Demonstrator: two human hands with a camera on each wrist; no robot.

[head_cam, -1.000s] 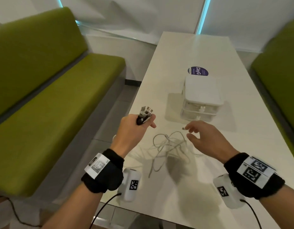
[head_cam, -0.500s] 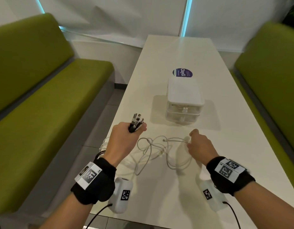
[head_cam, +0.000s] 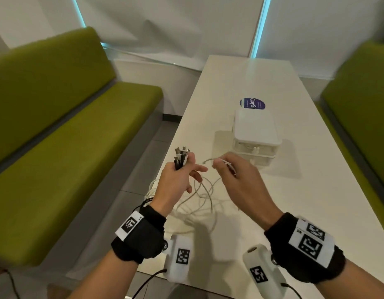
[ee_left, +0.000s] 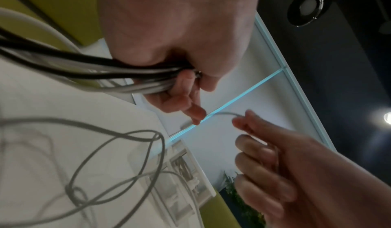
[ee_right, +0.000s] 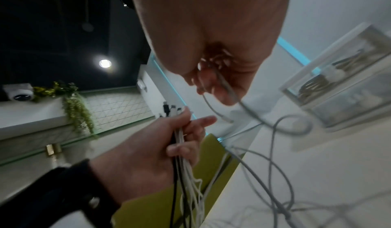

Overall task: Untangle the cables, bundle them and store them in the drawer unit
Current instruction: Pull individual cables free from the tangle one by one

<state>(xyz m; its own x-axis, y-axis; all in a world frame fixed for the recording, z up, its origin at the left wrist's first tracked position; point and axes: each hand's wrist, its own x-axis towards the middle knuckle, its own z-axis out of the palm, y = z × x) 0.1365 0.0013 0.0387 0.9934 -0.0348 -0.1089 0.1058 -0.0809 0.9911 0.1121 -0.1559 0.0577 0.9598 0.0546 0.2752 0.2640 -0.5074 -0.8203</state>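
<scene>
My left hand grips a bunch of black and white cable ends, plugs pointing up, raised over the table's left edge; its index finger sticks out towards the right hand. In the right wrist view the same bunch hangs down from the fist. My right hand pinches the end of a grey cable, its plug tip close to the left fingers. The rest of that cable lies in loose tangled loops on the white table. The white drawer unit stands just beyond the hands, both drawers shut.
A round purple sticker lies on the table behind the drawer unit. Green benches flank the table on the left and on the right. The clear upper drawer holds coiled cables.
My right hand closed on the grey cable end on the table, then lifted it up and leftwards to the left hand. The left hand keeps its bunch; the head view shifted.
</scene>
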